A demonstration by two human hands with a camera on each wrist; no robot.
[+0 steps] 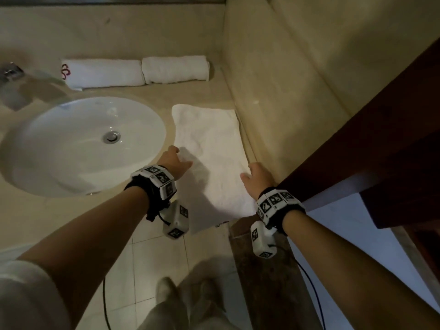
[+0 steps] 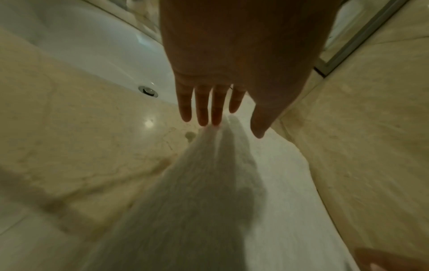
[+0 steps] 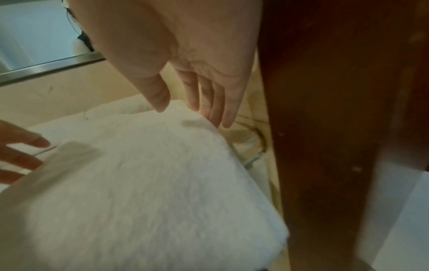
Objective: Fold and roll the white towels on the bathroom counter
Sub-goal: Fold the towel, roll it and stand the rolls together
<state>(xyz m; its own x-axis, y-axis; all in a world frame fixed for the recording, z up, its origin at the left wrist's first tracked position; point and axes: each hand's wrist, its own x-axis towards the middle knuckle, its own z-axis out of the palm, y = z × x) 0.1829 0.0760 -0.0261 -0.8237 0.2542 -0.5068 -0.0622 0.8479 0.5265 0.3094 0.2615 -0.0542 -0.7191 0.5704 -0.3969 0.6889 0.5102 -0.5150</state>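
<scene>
A white towel (image 1: 212,148) lies folded flat on the beige counter (image 1: 71,217) between the sink and the side wall, its near end hanging over the counter's front edge. My left hand (image 1: 177,160) hovers with straight fingers over the towel's left edge; the left wrist view shows its fingertips (image 2: 202,121) just above the towel (image 2: 267,183). My right hand (image 1: 256,176) is open at the towel's right edge by the wall, its fingers (image 3: 216,113) straight above the towel (image 3: 150,183). Neither hand holds anything. Two rolled white towels (image 1: 103,72) (image 1: 176,69) lie along the back wall.
A white oval sink (image 1: 78,144) is set in the counter on the left, with a chrome tap (image 1: 14,72) behind it. The beige wall (image 1: 297,91) closes the right side. A dark wooden door frame (image 1: 381,151) stands right beside my right wrist.
</scene>
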